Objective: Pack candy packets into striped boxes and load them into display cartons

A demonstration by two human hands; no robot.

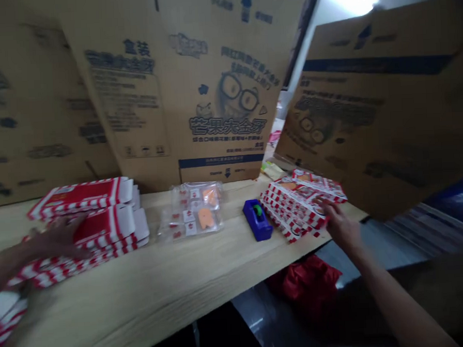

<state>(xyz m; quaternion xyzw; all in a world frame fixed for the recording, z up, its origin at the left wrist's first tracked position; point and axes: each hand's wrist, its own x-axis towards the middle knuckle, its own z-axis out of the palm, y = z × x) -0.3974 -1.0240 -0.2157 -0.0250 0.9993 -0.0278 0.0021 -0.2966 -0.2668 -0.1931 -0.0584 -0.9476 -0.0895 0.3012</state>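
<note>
On the left, my left hand (58, 240) lies against a stack of folded red-and-white striped boxes (110, 226), its fingers spread over their front; it is slightly blurred. A second pile of striped boxes (89, 195) sits just behind. At the right end of the table, my right hand (339, 223) has its fingers closed on the near edge of a box in another striped stack (295, 204). Between the hands lie clear packets (206, 219) with orange pieces inside. A blue tape dispenser (257, 221) with green tape stands beside the right stack.
Large printed cardboard cartons (196, 92) rise behind the wooden table (175, 285), and another carton (352, 115) stands at the right. Part of a striped box (8, 314) shows at the lower left. A red bag (310, 280) is below the table's front edge.
</note>
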